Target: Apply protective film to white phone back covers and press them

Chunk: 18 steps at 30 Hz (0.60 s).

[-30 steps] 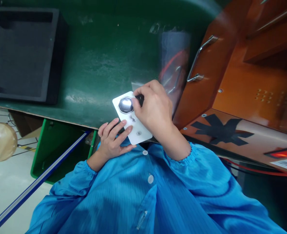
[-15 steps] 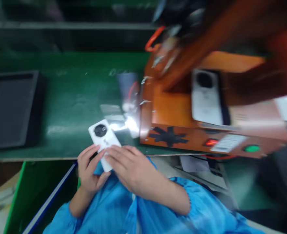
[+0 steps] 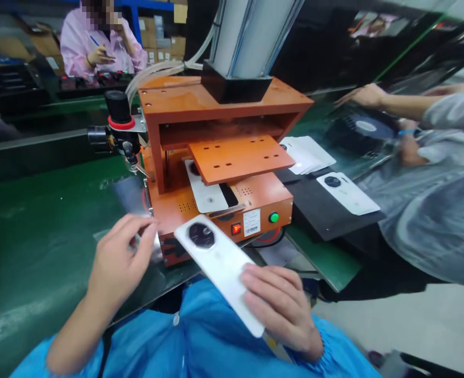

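My right hand (image 3: 281,304) grips the lower end of a white phone back cover (image 3: 226,268) with a round black camera disc. The cover is tilted, its camera end pointing up and left in front of an orange press (image 3: 226,173). My left hand (image 3: 119,262) is apart from the cover, to its left. Its thumb and forefinger are pinched together, and anything between them is too small to make out. Another white phone back cover (image 3: 208,194) lies on the press bed beneath the raised orange plate (image 3: 241,157).
Several white covers (image 3: 310,156) lie right of the press, and another white cover (image 3: 348,193) rests on a black tray (image 3: 318,215). A co-worker's arm (image 3: 405,100) reaches in at the right. A person in pink (image 3: 101,47) sits across. Clear film lies on the green table (image 3: 27,252).
The view has swung right towards the press. Both hands were on the white phone back cover; now my left hand is off it and the right alone holds it, near the press.
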{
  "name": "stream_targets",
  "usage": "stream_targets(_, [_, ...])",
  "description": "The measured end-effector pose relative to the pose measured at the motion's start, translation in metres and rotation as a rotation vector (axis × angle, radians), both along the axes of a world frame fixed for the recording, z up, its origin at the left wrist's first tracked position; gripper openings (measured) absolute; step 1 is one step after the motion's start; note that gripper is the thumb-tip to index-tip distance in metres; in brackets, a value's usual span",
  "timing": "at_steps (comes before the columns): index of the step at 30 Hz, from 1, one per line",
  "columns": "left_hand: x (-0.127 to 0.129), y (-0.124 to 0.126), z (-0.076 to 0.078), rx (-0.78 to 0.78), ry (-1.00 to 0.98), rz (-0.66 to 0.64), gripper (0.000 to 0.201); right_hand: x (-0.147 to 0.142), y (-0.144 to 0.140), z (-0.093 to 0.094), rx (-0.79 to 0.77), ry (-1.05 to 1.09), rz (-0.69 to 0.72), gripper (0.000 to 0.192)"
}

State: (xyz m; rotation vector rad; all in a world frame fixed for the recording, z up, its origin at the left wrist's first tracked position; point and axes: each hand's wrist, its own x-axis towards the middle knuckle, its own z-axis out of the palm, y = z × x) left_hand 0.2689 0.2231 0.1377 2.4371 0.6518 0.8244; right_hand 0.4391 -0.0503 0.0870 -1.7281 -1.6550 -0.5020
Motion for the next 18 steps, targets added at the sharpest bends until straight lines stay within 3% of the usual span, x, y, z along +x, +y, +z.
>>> stream_targets(2, [0.046, 0.006, 0.007, 0.039, 0.084, -0.032, 0.038, 0.016, -0.008, 0.0, 0.095, -0.141, -0.033, 0.026])
stream_targets(6, [0.121, 0.009, 0.007, 0.161, 0.404, 0.112, 0.065, 0.045, 0.002, -0.005, 0.184, -0.219, -0.195, 0.051])
stream_targets(10, [0.161, 0.014, 0.003, 0.074, 0.469, 0.16, 0.054, 0.072, 0.025, -0.01, 0.304, -0.254, -0.309, 0.057])
stream_targets(14, [0.152, 0.017, 0.009, -0.155, 0.338, 0.071, 0.036, 0.092, 0.056, -0.009, 0.339, -0.257, -0.382, 0.048])
stream_targets(18, [0.086, -0.002, 0.018, -0.26, 0.261, -0.001, 0.041, 0.107, 0.086, -0.007, 0.277, -0.193, -0.331, 0.042])
